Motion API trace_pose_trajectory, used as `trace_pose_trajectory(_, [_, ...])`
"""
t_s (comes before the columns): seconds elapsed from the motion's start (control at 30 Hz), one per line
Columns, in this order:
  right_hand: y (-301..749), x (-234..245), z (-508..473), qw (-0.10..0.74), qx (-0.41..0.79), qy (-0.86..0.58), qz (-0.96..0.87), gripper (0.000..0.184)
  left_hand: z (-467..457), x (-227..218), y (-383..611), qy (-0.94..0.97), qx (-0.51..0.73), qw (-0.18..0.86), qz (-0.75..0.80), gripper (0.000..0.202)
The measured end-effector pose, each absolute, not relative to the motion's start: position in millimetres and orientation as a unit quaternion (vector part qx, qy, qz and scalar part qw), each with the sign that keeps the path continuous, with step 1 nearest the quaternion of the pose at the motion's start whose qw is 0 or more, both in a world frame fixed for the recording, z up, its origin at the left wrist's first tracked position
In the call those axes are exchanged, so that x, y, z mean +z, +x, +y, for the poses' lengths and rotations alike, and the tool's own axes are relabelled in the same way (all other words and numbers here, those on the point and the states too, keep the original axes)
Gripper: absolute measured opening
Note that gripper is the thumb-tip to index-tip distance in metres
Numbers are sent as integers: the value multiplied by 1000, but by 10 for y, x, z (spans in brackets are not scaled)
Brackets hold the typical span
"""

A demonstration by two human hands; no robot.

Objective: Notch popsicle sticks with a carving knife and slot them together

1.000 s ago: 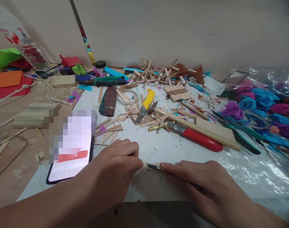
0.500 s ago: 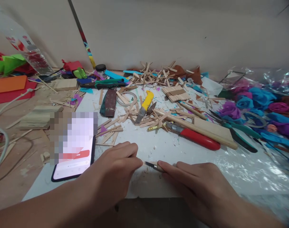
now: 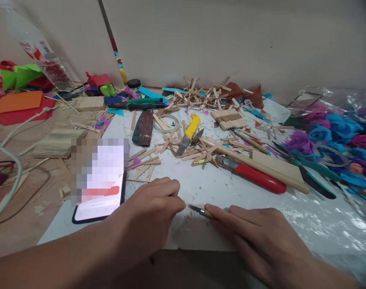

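Note:
Near the front edge of the white board, my right hand is closed around a small carving knife with a short dark blade, a metal collar and a pale handle. Its blade points left, toward my left fingertips. My left hand is closed in a pinch on a thin wooden craft stick; only a pale sliver of it shows between the hands, and the fingers hide the rest. The blade lies against or just over this sliver; I cannot tell which. Small shavings are scattered below the blade.
A lit phone lies left of my left forearm. Beyond are a yellow utility knife, a red-handled cutter, green-handled scissors and heaped craft sticks. Crepe-paper flowers sit at right, a plastic bottle at back left.
The whole view has shifted slightly, so everything appears a little farther right. Both hands keep their grips, with the blade still close to the left fingertips.

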State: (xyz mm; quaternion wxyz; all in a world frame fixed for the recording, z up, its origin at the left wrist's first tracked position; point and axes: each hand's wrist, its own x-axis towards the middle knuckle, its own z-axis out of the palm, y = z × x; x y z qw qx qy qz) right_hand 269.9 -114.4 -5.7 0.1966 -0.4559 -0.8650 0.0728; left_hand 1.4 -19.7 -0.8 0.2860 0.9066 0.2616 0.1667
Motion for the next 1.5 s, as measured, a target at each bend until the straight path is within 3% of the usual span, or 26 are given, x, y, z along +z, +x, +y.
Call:
trace_pose_trajectory(1.07, [2684,-89,-1134,210,63,-470,-855,36,-156,0,15,910,156,284,259,31])
trace_pose_trajectory(1.3, [2656,78,-1096,303,99,-543,-777,20,-127,19,-1,910,126,297,259,33])
trace_pose_trajectory(1.5, [2843,-48,-1023,315,138,-492,-800,29,-143,-30,-38,912,152,285,252,26])
